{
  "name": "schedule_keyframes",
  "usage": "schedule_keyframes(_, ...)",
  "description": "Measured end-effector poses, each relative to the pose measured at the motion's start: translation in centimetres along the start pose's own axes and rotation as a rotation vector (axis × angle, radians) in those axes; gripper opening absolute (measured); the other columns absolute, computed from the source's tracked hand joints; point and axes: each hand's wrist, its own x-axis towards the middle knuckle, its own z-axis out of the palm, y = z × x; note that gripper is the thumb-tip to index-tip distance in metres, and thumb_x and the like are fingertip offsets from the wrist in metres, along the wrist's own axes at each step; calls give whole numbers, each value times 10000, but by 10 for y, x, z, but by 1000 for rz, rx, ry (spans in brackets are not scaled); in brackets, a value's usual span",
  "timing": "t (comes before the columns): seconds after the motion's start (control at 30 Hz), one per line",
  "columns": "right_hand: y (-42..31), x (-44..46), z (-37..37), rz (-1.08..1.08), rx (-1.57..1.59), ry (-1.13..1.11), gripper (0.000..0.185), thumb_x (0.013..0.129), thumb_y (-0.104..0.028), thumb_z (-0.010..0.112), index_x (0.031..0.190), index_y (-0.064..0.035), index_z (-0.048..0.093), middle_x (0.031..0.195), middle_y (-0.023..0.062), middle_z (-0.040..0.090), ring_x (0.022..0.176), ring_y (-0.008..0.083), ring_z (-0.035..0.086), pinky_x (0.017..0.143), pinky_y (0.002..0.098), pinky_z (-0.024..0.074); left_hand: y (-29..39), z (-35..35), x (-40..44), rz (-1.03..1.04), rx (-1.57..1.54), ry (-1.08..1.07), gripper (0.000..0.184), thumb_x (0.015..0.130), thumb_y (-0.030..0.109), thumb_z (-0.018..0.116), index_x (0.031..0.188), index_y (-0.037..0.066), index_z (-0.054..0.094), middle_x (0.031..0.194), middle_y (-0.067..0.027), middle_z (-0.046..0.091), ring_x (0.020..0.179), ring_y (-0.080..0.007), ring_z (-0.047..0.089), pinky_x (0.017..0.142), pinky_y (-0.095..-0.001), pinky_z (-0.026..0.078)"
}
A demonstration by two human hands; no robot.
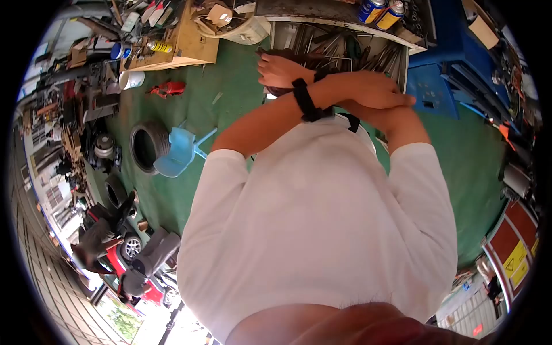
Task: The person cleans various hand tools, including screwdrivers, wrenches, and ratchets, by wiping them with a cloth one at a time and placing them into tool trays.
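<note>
My forearms cross in front of my white shirt, each with a dark band at the wrist. My left hand [371, 91] reaches over to the right, above my right forearm. Its fingers are bent, and their undersides are hidden. Out to the left is my right hand [283, 71], fingers curled beside something dark brown that I cannot make out. Just beyond both hands, an open drawer [406, 68] holds many long metal tools [384, 62]. Two spray cans [381, 12] stand on the surface above it.
To the left stand a light-blue chair [181, 150], a tyre [150, 146] and a red floor jack [168, 88]. A wooden bench [198, 50] and a round bin [244, 32] are ahead-left. A blue cabinet [454, 54] is at right. People crouch by a red car [150, 294] lower left.
</note>
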Motion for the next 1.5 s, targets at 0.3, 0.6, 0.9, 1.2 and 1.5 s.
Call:
schedule_keyframes(0.3, -11, -34, 16, -255, -31, 158, 149, 780, -273, 573, 792, -126, 548, 766, 62, 520, 866, 227, 522, 840, 379, 363, 16, 20, 13, -99, -40, 85, 766, 946, 690, 281, 1206, 89, 679, 1272, -220, 609, 1198, -428, 544, 1026, -473, 408)
schedule_keyframes(0.6, -18, -57, -59, -204, 110, 38, 116, 836, -257, 586, 862, -164, 651, 873, 11, 583, 922, 181, 545, 866, 321, 360, -15, 54, 0, 392, -65, 290, 599, 1006, 519, 357, 1373, 80, 533, 1333, -182, 572, 1238, -375, 516, 1056, -440, 387)
schedule_keyframes(0.9, -48, -24, -11, -216, 149, 52, 123, 748, -154, 637, 635, -185, 598, 765, 4, 583, 868, 187, 579, 835, 317, 435, 82, 55, -1, 192, 122, -122, 413, 1019, 360, 428, 1243, 65, 611, 1246, -127, 618, 1206, -308, 538, 1052, -426, 392)
schedule_keyframes(1.2, -38, -79, -43, -108, 259, 274, 120, 785, -255, 598, 870, -178, 630, 936, 20, 585, 975, 185, 559, 918, 377, 391, -62, 98, -58, 299, 527, 726, 348, 919, 210, 605, 1247, 94, 604, 1245, -93, 614, 1177, -272, 560, 950, -406, 469)
schedule_keyframes(1.5, -99, -73, -106, -172, -6, -233, 106, 852, -224, 599, 935, -176, 646, 1024, -10, 589, 1027, 168, 532, 950, 330, 391, -48, 153, -127, 523, 211, 899, 141, 863, 95, 664, 998, 69, 696, 1183, -94, 624, 1103, -299, 561, 936, -411, 439)
